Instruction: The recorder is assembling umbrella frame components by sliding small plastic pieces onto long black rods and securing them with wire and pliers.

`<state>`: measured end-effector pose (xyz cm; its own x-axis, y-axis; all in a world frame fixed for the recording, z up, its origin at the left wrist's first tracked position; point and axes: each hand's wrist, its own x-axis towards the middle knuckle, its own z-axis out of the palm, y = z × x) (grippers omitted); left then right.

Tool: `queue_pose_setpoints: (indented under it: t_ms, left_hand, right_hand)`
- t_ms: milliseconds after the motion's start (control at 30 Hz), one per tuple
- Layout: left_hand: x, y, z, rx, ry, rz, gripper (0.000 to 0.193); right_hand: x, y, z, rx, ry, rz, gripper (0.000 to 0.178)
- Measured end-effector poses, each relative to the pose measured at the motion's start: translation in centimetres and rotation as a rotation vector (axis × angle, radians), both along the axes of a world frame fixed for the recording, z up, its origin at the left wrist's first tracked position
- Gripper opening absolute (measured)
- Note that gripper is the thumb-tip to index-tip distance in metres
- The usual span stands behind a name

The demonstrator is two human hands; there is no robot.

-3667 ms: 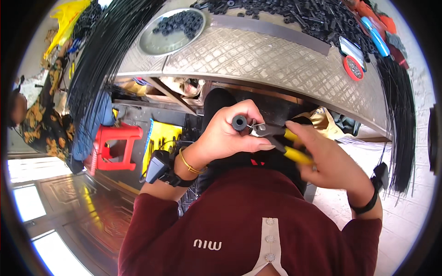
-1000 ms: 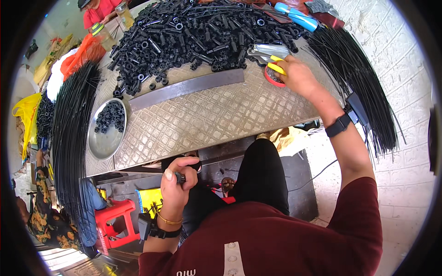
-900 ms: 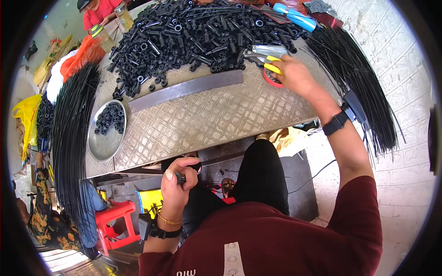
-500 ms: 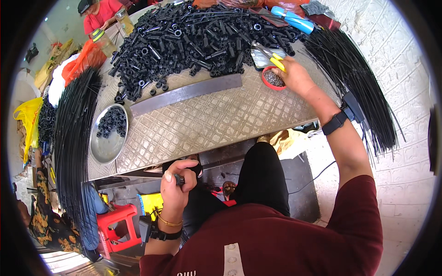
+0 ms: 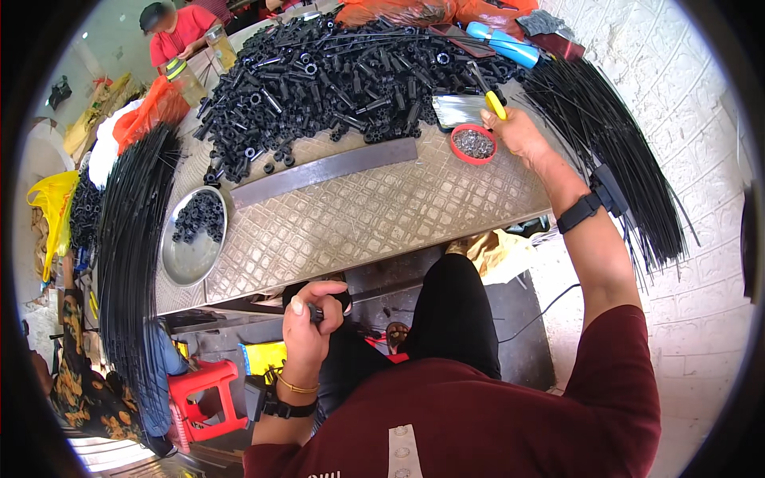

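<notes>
My left hand [image 5: 309,327], low in front of the table edge, is closed round a small black plastic piece [image 5: 316,314]; most of that piece is hidden by the fingers. At the right of the table my right hand [image 5: 519,132] grips yellow-handled pliers [image 5: 495,104], their metal end pointing up and away. Just left of that hand stands a red round dish [image 5: 473,162] full of small metal bits [image 5: 473,143]. A shallow box of thin silvery pins or wires [image 5: 456,111] lies behind the dish, near the pliers.
A big heap of black plastic parts [image 5: 335,88] covers the table's far side. A flat metal bar [image 5: 327,171] lies before it. A steel plate [image 5: 187,269] at left holds small black pieces. Bundles of black rods [image 5: 131,263] flank the table [image 5: 358,211]. Another person [image 5: 183,36] sits far left.
My right hand has drawn slightly right and the pliers have turned more upright, away from over the red dish. My left hand keeps its hold, barely moved.
</notes>
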<state>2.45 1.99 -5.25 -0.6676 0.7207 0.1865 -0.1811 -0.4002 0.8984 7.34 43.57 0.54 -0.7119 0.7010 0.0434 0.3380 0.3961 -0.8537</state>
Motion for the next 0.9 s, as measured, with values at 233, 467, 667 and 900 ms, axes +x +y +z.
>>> queue_pose_setpoints:
  t_ms: [233,467,667,900]
  left_hand:
    - [0.2,0.3,0.6,-0.019,0.051,0.064,0.067]
    - [0.2,3.3,2.0,-0.122,0.038,0.018,0.066]
    - [1.1,3.5,2.7,-0.109,0.020,0.010,0.063]
    - [1.7,2.4,2.3,-0.072,-0.048,0.024,0.062]
  right_hand:
    - [0.7,-4.0,2.4,-0.246,0.049,0.096,0.027]
    - [2.3,-17.9,0.6,0.225,0.328,0.345,0.020]
    - [2.9,-24.6,-0.8,-0.516,0.370,0.526,0.021]
    - [2.5,-26.5,-1.6,-0.839,0.367,0.647,0.016]
